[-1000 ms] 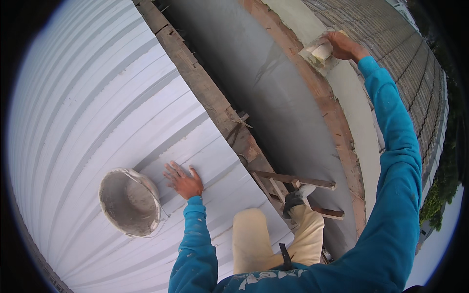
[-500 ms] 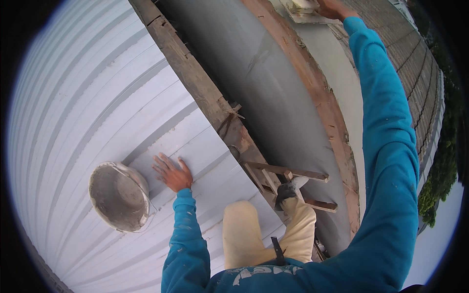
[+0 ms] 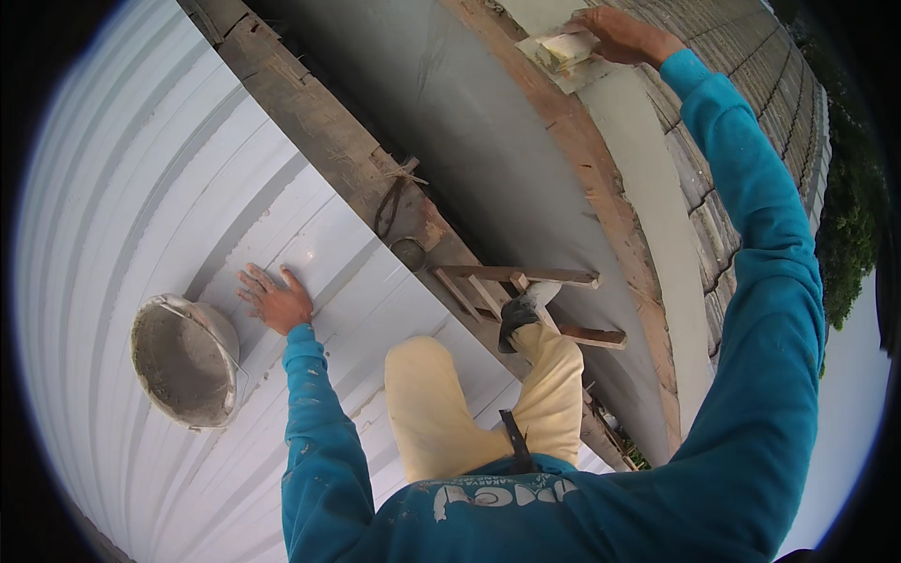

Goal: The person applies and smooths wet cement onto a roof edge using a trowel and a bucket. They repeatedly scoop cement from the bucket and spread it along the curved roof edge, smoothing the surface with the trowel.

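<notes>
My left hand (image 3: 278, 302) lies flat with fingers spread on the white ribbed metal roof (image 3: 235, 202). Just left of it stands a mortar-stained bucket (image 3: 186, 364), grey residue coating its inside and a wire handle hanging at its side. Stretched out far to the upper right, my right hand (image 3: 621, 36) is closed on a plastering float (image 3: 554, 58), a flat board with a pale block-like grip. The float rests on the smooth grey plaster strip (image 3: 648, 155) along the wall top. My fingertips are partly hidden behind the grip.
A weathered wooden plank (image 3: 319, 108) runs along the metal roof's edge. Beyond it, a gap drops beside a grey wall (image 3: 488, 122). My booted foot (image 3: 518, 319) is on a wooden ladder (image 3: 526, 274) in that gap. Tiled roofing (image 3: 741, 75) slopes away at right.
My right hand and the float have come nearer along the plaster strip, more fully into view. The view has shifted, so bucket and roof sit farther left. My left hand stays on the metal.
</notes>
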Available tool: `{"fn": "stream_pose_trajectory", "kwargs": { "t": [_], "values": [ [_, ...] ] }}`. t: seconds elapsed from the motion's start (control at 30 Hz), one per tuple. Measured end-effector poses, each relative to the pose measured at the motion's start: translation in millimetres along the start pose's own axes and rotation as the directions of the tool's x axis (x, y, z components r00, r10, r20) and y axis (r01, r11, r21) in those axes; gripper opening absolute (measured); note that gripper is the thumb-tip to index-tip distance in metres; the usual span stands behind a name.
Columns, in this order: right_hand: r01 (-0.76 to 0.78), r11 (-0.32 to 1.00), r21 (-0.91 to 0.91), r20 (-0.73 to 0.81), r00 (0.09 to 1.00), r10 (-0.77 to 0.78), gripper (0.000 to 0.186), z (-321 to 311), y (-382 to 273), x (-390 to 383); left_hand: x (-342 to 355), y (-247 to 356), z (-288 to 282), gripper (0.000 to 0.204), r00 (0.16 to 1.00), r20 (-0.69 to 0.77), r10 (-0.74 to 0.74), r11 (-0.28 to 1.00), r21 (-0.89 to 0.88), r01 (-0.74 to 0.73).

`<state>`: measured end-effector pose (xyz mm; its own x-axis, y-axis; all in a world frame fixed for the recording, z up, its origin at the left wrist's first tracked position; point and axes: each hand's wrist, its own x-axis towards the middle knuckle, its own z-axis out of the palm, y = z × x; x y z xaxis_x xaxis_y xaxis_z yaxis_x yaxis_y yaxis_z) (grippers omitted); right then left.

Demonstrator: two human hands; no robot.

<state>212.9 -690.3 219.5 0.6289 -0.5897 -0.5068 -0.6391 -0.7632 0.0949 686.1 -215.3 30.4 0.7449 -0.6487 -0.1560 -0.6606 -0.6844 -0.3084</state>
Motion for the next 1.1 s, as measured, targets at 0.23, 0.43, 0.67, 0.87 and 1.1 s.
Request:
{"fn": "stream_pose_trajectory", "kwargs": {
  "t": [0.23, 0.43, 0.67, 0.87, 1.1],
  "values": [
    [-0.065, 0.989, 0.13, 0.084, 0.995, 0.054, 0.051, 69, -37, -188, 1, 0, 4, 0.072, 0.999, -0.047, -0.005, 1.0, 0.009, 0.005],
    [-0.129, 0.973, 0.189, 0.082, 0.99, 0.115, 0.05, 148, -61, -338, 4, 0, 11, 0.073, 0.999, -0.049, -0.02, 0.999, 0.037, 0.022],
    [-0.211, 0.927, 0.309, 0.03, 0.977, 0.213, 0.05, 251, -117, -516, 12, -6, 23, 0.075, 0.997, -0.072, -0.02, 1.0, -0.004, 0.019],
    [-0.301, 0.932, 0.202, 0.376, 0.903, 0.209, 0.051, 335, -178, -711, 11, 3, 12, 0.076, 0.999, -0.042, -0.023, 0.999, 0.046, 0.025],
    [-0.38, 0.905, 0.19, 0.056, 0.925, 0.376, 0.038, 232, -131, -555, 6, -3, 16, 0.075, 0.997, -0.077, -0.016, 1.0, -0.006, 0.015]
  ]
}}
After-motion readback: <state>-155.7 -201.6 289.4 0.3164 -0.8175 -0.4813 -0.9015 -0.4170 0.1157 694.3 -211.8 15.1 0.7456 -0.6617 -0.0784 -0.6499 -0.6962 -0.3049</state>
